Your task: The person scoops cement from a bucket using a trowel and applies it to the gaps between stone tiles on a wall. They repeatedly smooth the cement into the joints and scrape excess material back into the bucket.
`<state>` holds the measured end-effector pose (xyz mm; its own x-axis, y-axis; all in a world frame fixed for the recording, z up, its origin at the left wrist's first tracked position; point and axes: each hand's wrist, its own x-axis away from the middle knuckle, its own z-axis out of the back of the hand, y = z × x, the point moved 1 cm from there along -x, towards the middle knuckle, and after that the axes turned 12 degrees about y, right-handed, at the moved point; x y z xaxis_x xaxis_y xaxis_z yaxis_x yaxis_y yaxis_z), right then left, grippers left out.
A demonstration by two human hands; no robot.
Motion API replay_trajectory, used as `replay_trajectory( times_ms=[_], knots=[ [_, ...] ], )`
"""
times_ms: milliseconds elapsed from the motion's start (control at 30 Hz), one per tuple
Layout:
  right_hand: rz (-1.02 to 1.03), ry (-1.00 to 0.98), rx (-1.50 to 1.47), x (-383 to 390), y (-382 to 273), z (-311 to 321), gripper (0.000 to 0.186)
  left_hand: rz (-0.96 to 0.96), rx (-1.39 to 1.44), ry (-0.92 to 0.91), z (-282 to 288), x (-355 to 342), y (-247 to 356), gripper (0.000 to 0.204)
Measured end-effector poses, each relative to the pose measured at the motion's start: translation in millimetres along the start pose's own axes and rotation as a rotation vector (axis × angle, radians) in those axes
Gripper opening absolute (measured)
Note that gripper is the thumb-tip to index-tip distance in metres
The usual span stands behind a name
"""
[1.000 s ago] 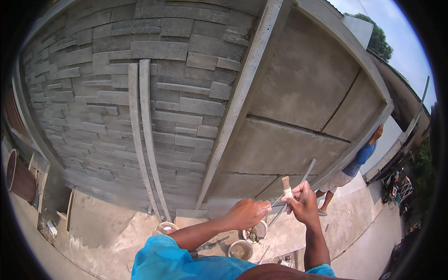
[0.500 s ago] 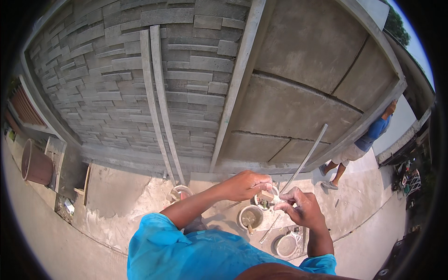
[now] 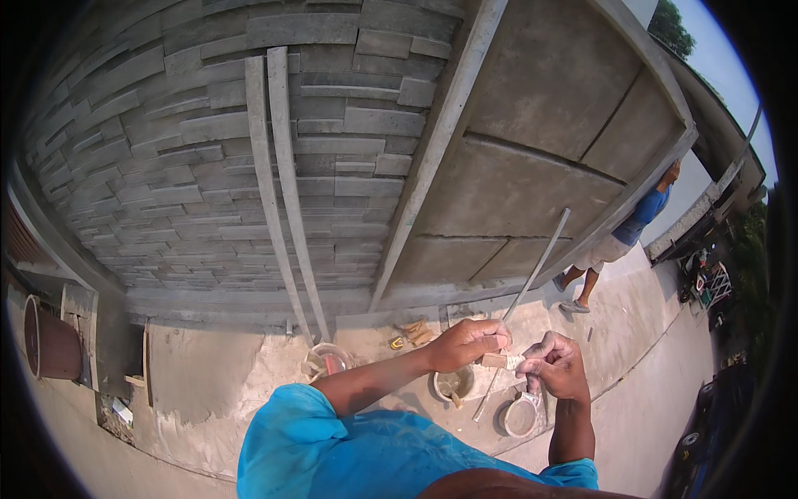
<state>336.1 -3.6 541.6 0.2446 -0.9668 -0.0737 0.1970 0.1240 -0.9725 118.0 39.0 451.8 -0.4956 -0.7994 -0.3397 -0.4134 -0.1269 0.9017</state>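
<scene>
Both my hands are raised close together in front of my blue shirt. The fingers of my right hand (image 3: 559, 366) are closed on a small wooden block (image 3: 494, 360) wound with whitish string (image 3: 514, 363). The block's bare brown end points toward my left hand (image 3: 471, 343), which is just beside it with thumb and fingers pinched together. Whatever is in that pinch is too small to make out. Pale dust coats the fingertips of both hands. Below them, a bucket of grey mortar (image 3: 453, 384) with a handle sticking out stands on the ground.
A long metal bar (image 3: 540, 258) leans at the panelled wall (image 3: 507, 187). Two pale strips (image 3: 287, 175) stand against the grey stone cladding (image 3: 191, 166). Nearby are a smaller bucket (image 3: 519, 417), a basin (image 3: 327, 362) and a yellow tool (image 3: 397, 343). Another person (image 3: 636, 224) stands far right.
My view has swung, shifting the surroundings. My hands have moved slightly, with the wooden block and its string now showing more plainly between them. The other person stays by the wall's end.
</scene>
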Motion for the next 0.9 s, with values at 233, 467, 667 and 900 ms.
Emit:
replay_trajectory(
  times_ms=[233,467,667,900],
  knots=[
    [0.147,0.543,0.213,-10,-4,-32,0.021,-0.124,-0.334,0.225,-17,42,-4,0.023],
    [0.039,-0.056,0.407,26,-37,-59,0.01,-0.25,-0.476,-0.128,29,33,34,0.015],
    [0.292,0.393,0.858,7,-21,-82,0.014,-0.23,-0.68,-0.028,15,67,38,0.018],
    [-0.039,0.143,0.059,17,-50,-98,0.01,-0.091,-0.386,-0.225,34,81,42,0.021]
  ],
)
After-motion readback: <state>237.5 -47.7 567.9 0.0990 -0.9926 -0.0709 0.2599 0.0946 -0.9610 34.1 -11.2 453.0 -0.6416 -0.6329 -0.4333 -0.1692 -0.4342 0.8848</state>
